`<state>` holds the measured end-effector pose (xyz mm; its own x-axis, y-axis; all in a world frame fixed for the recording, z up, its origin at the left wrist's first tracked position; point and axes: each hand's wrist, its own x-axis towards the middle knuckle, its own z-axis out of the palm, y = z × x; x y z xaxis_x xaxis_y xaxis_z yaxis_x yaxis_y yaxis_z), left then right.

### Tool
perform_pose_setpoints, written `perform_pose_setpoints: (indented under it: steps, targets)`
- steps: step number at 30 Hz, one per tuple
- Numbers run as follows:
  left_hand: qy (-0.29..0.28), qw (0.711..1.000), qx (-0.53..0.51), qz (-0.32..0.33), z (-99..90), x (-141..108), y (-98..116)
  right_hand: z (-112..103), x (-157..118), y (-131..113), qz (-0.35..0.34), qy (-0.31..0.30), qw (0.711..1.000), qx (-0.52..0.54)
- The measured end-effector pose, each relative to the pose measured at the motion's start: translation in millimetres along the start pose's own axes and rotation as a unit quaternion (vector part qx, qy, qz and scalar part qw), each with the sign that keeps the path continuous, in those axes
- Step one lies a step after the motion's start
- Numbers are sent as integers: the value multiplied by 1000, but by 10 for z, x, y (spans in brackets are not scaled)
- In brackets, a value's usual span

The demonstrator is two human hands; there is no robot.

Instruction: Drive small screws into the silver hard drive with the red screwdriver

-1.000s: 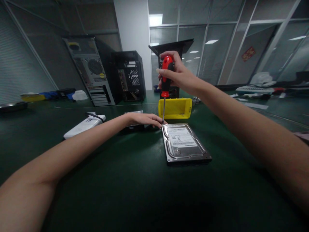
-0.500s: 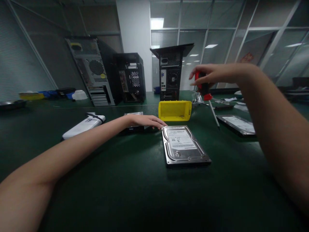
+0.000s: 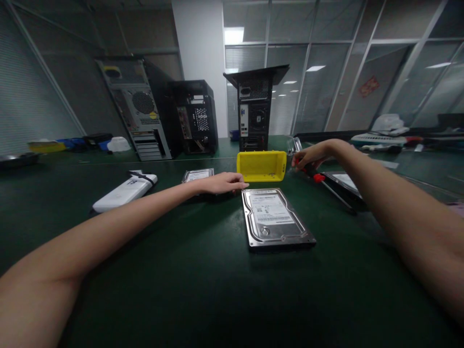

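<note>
A silver hard drive (image 3: pixel 273 217) with a white label lies flat on the dark green table. At its far left corner is my left hand (image 3: pixel 228 182), fingers bent and drawn together; whether anything is between them is hidden. My right hand (image 3: pixel 308 157) is low over the table, right of the yellow bin, closed round the handle of a red and black screwdriver (image 3: pixel 335 193). The screwdriver's shaft slants down toward me and to the right. The yellow bin (image 3: pixel 261 153) stands behind the hard drive, with a few small bits inside.
A second hard drive (image 3: pixel 198 175) lies behind my left hand, and another drive (image 3: pixel 344 181) is partly hidden by my right forearm. To the left rests a white box-like device (image 3: pixel 125 192) with a black strap. Computer cases (image 3: pixel 155 106) stand at the back.
My right hand has come down to the table with the screwdriver, whose shaft now lies flatter. The fingers of my left hand have curled in. The hard drive is where it was.
</note>
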<state>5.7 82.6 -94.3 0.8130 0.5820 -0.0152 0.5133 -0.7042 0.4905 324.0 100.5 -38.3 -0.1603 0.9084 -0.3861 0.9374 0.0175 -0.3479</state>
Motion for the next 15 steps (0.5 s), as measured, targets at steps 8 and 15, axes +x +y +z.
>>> perform_pose_setpoints:
  steps: [8, 15]
  targets:
    - [22, 993, 111, 20, 20, -16, 136, -27, 272, 183, 71, -33, 996, -35]
    - [47, 969, 236, 62, 12, -44, 178, -9, 378, 194, 79, -32, 995, -55]
